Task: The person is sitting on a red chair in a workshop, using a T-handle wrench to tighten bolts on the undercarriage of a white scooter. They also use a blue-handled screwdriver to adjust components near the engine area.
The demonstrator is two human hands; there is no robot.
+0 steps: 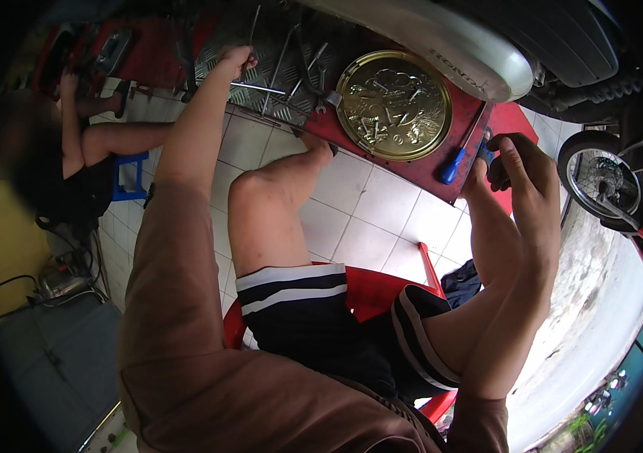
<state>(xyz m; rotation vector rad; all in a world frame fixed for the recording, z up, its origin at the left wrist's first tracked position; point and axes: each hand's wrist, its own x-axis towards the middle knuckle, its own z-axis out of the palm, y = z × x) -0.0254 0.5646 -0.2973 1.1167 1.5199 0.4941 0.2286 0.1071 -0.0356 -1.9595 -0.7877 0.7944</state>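
My left hand (237, 59) reaches out at the upper left, closed on a slim metal rod (254, 26) that sticks up past the fingers. Below it several metal tools, among them a wrench (314, 66), lie on a textured metal plate (261, 64). A round gold tray (394, 143) with an embossed pattern holds several small bolts (412, 97). My right hand (529, 170) is raised at the right with its fingers curled and dark at the tips. Whether it holds anything is hidden. Near it lies a screwdriver with a blue handle (453, 166).
The red worktop (351, 140) stands before my knees, with a motorcycle's silver cover (480, 64) right over its far side. A motorcycle wheel (601, 177) is at the right. At the left another person sits beside a blue stool (129, 177). I sit on a red chair (370, 291).
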